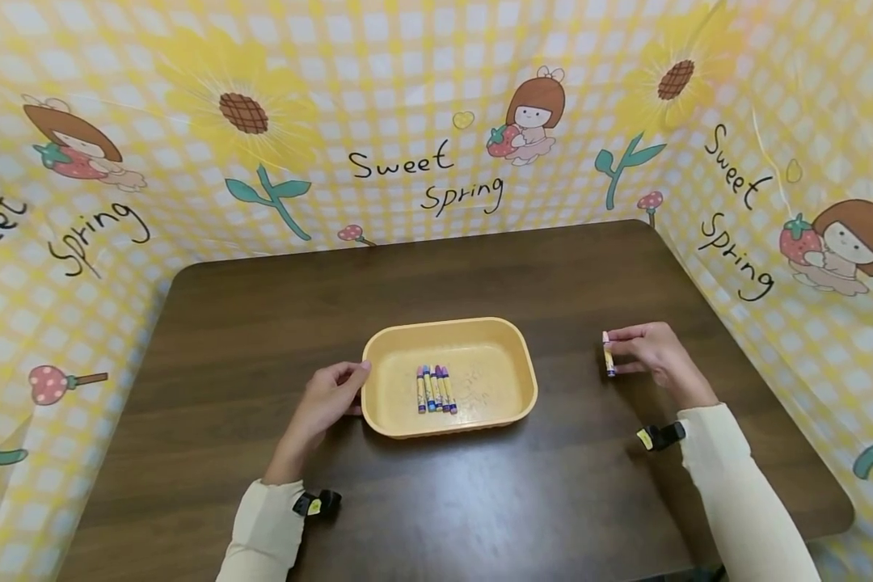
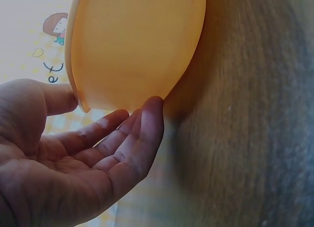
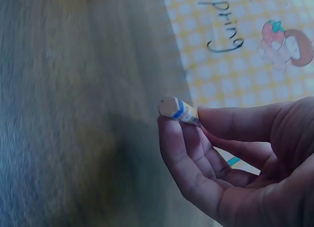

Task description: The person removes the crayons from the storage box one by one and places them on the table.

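A shallow yellow plastic tray [image 1: 495, 420] sits on the table with several crayons [image 1: 436, 390] lying side by side in it, left of its middle. My left hand [image 1: 332, 394] holds the tray's left end. In the left wrist view, the thumb is at the rim and the fingertips [image 2: 153, 109] meet the outer wall [image 2: 137, 50]. Right of the tray and apart from it, my right hand [image 1: 651, 353] pinches one more crayon [image 1: 609, 354] between thumb and fingers. The right wrist view shows one end of this crayon [image 3: 171, 108], pale with a blue band on its wrapper.
The dark wooden table [image 1: 276, 323] has rounded corners. A yellow checked cloth [image 1: 407, 97] printed with flowers and cartoon figures hangs along its back and sides. Black straps with small devices [image 1: 318, 503] are on both wrists.
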A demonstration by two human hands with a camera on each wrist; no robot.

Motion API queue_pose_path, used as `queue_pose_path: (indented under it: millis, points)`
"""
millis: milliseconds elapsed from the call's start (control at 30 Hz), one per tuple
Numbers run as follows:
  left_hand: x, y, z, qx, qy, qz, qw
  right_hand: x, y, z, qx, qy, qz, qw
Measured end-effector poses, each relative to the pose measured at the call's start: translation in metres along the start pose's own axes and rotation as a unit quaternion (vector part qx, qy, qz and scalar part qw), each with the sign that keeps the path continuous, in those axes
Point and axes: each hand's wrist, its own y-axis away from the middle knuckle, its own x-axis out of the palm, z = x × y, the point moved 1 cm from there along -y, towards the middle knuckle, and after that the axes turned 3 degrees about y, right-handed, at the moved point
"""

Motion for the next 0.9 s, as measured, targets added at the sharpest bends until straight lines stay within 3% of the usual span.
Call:
queue_pose_path:
  millis: [100,267,433,600,800,900]
  points:
    - [0.001,0.000,-0.001,-0.005,0.002,0.002,1.0000,-0.003,-0.005,-0.005,0.014,0.014,0.005,0.9998]
    - [0.002,0.000,-0.002,-0.015,-0.002,0.002,0.9999,-0.004,-0.011,-0.010,0.015,0.085,-0.010,0.9962]
    - [0.001,-0.001,-0.002,-0.017,-0.011,0.002,0.9998,0.000,-0.014,-0.008,-0.003,0.174,-0.062,0.9829]
    - [-0.003,0.001,-0.003,-0.013,-0.011,-0.001,0.9999,0.004,-0.016,-0.006,-0.021,0.236,-0.088,0.9675]
    - [-0.002,0.000,-0.003,-0.012,-0.018,0.006,0.9998,0.002,-0.010,-0.006,-0.038,0.244,-0.096,0.9641]
    - [0.001,-0.001,-0.003,-0.011,-0.019,0.009,0.9997,-0.001,-0.002,-0.004,-0.060,0.248,-0.132,0.9577]
